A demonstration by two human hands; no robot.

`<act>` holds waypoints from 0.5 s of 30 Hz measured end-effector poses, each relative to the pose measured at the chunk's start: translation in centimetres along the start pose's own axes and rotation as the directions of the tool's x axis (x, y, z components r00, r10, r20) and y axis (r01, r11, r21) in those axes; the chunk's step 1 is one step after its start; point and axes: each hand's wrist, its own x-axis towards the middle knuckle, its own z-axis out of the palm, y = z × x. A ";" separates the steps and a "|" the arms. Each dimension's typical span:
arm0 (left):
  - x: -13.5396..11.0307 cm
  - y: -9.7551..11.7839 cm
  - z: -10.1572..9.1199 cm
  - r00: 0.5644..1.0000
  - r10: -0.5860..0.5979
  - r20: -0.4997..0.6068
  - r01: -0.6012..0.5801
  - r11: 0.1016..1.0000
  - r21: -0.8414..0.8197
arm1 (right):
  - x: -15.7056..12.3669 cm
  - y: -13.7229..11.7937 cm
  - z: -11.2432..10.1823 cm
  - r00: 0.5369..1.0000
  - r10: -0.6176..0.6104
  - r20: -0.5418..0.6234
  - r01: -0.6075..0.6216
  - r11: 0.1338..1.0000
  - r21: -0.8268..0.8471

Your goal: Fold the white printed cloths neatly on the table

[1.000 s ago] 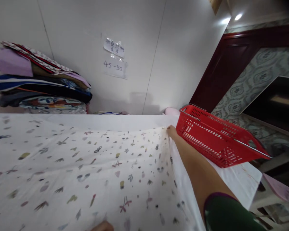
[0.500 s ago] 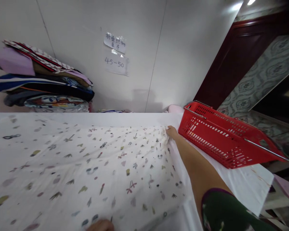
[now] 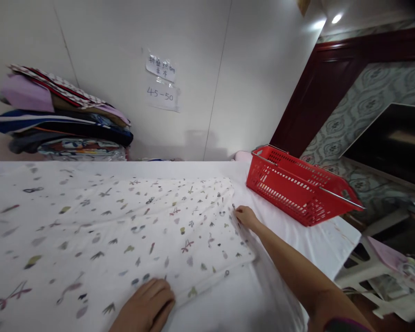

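A white sheet printed with small coloured motifs (image 3: 124, 221) lies spread over a white-covered table (image 3: 297, 240). My left hand (image 3: 147, 306) rests flat on the sheet's near edge, fingers together and stretched out. My right hand (image 3: 245, 216) reaches across to the sheet's right edge, where its fingers pinch the cloth. The forearm lies over the table's white cover.
A red plastic basket (image 3: 297, 189) with a metal handle stands at the table's right end. A stack of folded fabrics (image 3: 62, 115) sits at the back left against the white wall. Paper notes (image 3: 162, 85) are taped to the wall. White stools (image 3: 373, 276) stand on the floor at the right.
My right hand has drawn back from the sheet's far right corner to lower on its right edge. My left hand has come further into view onto the near edge.
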 end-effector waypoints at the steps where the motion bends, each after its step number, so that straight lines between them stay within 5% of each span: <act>1: -0.1 0.1 0.0 1.000 -0.009 0.007 0.009 1.000 0.000 | 0.0 -0.3 0.0 1.000 0.001 -0.003 -0.001 1.000 -0.016; 15: -0.2 0.9 -0.6 0.999 -0.015 -0.038 0.014 1.000 -0.028 | -0.9 -0.6 -1.0 0.996 0.037 -0.084 -0.044 0.996 -0.079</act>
